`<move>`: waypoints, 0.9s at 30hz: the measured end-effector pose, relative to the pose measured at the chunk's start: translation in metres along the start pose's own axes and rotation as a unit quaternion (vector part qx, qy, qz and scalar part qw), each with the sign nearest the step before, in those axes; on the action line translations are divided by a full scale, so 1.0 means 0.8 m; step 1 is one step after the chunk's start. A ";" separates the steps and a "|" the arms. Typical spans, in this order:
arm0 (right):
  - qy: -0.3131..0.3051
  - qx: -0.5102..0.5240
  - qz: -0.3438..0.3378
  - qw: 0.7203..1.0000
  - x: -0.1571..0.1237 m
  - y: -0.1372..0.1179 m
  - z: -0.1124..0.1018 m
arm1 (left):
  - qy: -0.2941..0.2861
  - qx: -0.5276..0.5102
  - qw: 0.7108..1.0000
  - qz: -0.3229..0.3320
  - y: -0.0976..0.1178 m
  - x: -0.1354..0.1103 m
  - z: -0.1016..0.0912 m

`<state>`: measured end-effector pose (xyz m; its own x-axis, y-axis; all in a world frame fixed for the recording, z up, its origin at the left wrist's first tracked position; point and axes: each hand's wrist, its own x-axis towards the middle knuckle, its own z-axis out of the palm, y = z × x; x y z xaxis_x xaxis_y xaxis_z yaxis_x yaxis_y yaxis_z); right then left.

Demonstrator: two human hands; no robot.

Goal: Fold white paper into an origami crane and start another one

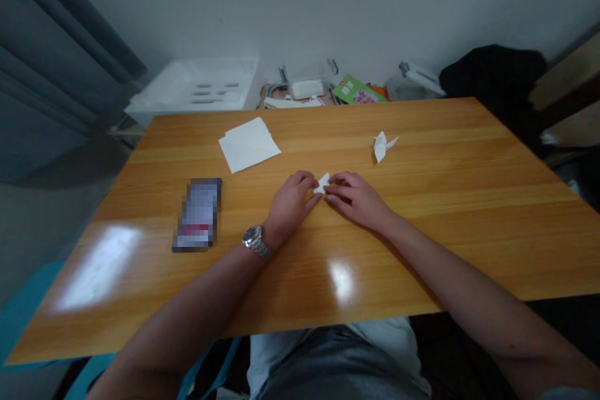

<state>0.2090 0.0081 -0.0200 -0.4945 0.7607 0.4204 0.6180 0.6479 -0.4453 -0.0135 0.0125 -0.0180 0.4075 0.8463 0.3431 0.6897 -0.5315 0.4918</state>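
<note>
A small piece of folded white paper [322, 184] is between my two hands, low over the middle of the table. My left hand [291, 203] pinches its left side with thumb and fingers, and a metal watch [255, 240] sits on that wrist. On the right side of the paper, my right hand [357, 200] has its fingertips closed on the edge. The fingers cover part of the paper, so its exact folds cannot be made out. Farther back to the right stands a finished-looking white paper crane [382, 147], apart from both hands.
White paper sheets [250, 145] lie at the back left of the wooden table [445, 200]. A phone [197, 215] with a blurred screen rests left of my hands. Past the far edge are a white plastic bin [206, 84], a green booklet [359, 90] and a black item [492, 78].
</note>
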 end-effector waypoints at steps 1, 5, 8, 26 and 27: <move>-0.005 -0.010 -0.004 1.000 0.000 0.000 -0.001 | 0.003 0.006 1.000 -0.001 -0.002 0.000 0.000; -0.047 -0.033 -0.033 0.998 0.000 0.001 -0.006 | 0.000 0.034 0.999 0.013 -0.007 0.000 -0.004; -0.078 -0.037 -0.035 0.996 0.000 0.003 -0.007 | -0.009 0.047 0.998 0.028 -0.007 0.000 -0.008; -0.096 -0.059 -0.010 0.994 0.000 0.006 -0.009 | -0.111 0.172 0.969 0.136 0.017 -0.007 -0.032; -0.099 -0.065 -0.009 0.993 0.000 0.005 -0.009 | -0.114 0.182 0.967 0.135 0.019 -0.007 -0.032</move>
<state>0.2161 0.0109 -0.0157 -0.6081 0.7507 0.2582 0.6755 0.6601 -0.3285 -0.0208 -0.0012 0.0077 0.6957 0.6859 0.2135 0.6873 -0.7220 0.0800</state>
